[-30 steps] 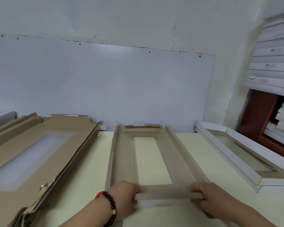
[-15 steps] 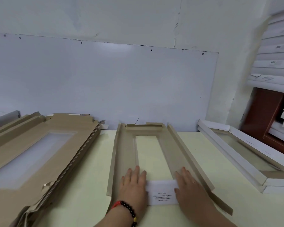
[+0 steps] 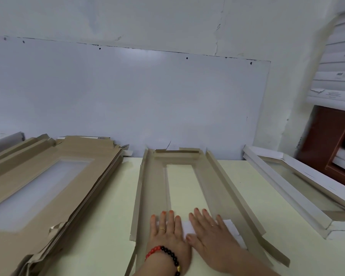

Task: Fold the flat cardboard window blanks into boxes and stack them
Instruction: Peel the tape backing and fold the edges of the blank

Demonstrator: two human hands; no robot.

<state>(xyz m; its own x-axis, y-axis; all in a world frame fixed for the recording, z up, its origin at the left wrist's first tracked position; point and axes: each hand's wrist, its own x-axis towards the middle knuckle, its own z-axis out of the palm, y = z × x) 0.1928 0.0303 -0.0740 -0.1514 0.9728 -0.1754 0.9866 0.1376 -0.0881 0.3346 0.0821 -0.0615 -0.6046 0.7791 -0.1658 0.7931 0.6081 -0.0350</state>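
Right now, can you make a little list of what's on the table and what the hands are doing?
middle: half-folded window blank, side walls up
left hand: flat, pressing the near flap
right hand: flat, pressing the white label flap
left side: pile of flat brown blanks
right side: finished white boxes, stacked
table: pale yellow

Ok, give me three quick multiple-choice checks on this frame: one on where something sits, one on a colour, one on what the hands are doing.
1. Where is the stack of flat blanks?
A. left of the centre blank
B. right of it
C. on top of it

2. What colour is the flap under the hands?
A. brown
B. white
C. red

3. How do the left hand and right hand lie?
A. curled round the side walls
B. lifted off
C. flat, pressing the near end of the centre blank

Answers: 1 A, stack lies left. 2 B, white shows between hands. 3 C, fingers are straight.
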